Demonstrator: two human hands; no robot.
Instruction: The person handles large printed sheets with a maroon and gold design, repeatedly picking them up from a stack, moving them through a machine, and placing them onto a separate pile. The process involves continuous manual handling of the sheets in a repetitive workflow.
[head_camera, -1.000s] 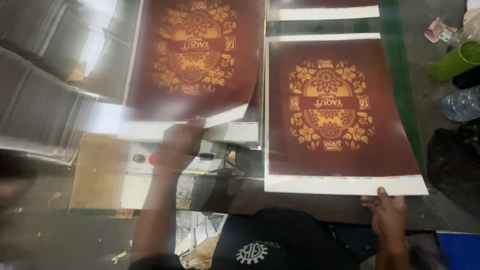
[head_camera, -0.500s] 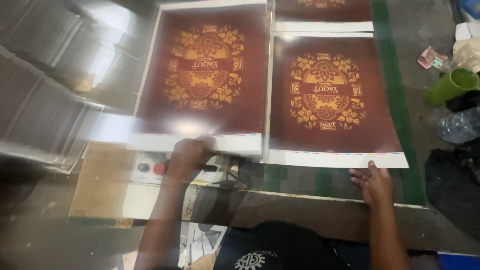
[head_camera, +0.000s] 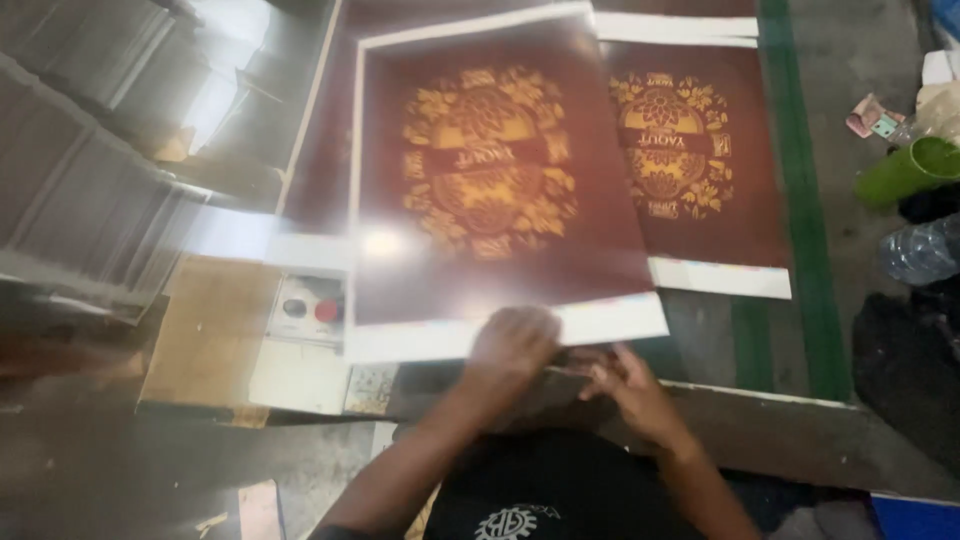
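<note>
Sheet (head_camera: 500, 190), maroon with a gold ornamental emblem and white border, lay glossy and slightly tilted on the bench. Left hand (head_camera: 513, 345) curled over its near white edge; right hand (head_camera: 632, 378) pinched under that edge. Second matching sheet (head_camera: 700, 160) lay just right, partly overlapped. Green cup (head_camera: 905, 172) stood far right.
</note>
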